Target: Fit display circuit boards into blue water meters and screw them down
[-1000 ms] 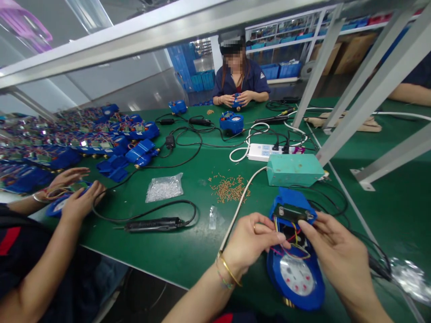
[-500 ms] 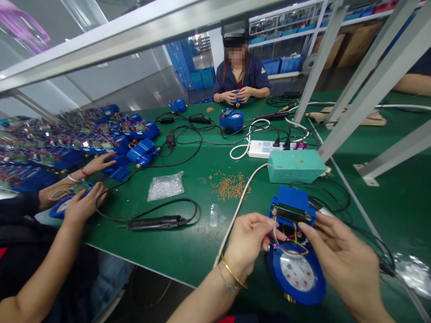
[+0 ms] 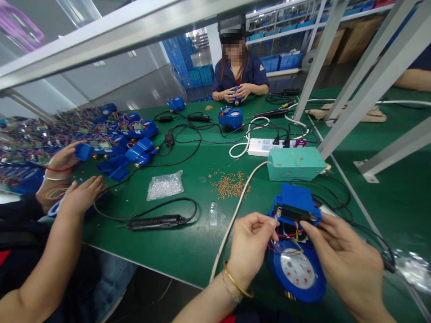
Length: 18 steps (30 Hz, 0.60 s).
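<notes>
A clear plastic bag [image 3: 164, 186] of small translucent parts lies on the green workbench [image 3: 198, 255], left of loose copper-coloured pins [image 3: 230, 185]. Right of those, the left hand [image 3: 251, 244] pinches coloured wires [image 3: 284, 246] over a blue water meter [image 3: 296, 273] on the bench; the right hand [image 3: 345, 262], apart, has fingertips just under its black module [image 3: 296, 213].

Meter wiring [image 3: 284, 247], partly hidden

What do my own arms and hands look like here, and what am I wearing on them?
Your left hand and right hand are bare, without gloves, and your forearms show no sleeves. A thin gold bangle and a thin multicoloured string bracelet circle your left wrist. A dark garment with a red patch shows at the bottom edge.
</notes>
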{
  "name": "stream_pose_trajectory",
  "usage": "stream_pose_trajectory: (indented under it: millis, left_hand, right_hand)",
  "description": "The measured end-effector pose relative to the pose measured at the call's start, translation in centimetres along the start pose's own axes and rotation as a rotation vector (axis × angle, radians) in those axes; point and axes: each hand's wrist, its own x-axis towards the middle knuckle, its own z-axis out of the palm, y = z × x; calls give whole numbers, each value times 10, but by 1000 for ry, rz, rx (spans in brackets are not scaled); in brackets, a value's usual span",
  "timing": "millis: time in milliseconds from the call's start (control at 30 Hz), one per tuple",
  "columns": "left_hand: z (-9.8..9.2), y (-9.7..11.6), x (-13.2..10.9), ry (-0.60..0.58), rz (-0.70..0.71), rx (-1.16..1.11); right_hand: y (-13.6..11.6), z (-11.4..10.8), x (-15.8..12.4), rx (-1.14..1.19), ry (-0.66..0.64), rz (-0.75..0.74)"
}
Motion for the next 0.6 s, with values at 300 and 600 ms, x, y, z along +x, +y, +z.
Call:
stream_pose_trajectory:
  millis: [300, 600]
  left_hand:
    - [3, 2, -6, 26, 29, 7]
    - [-1, -1, -6, -51, 66, 27]
  right_hand:
    - [-2, 2, -2, 2, 18, -6]
    - [-5, -1, -5, -130, 1, -58]
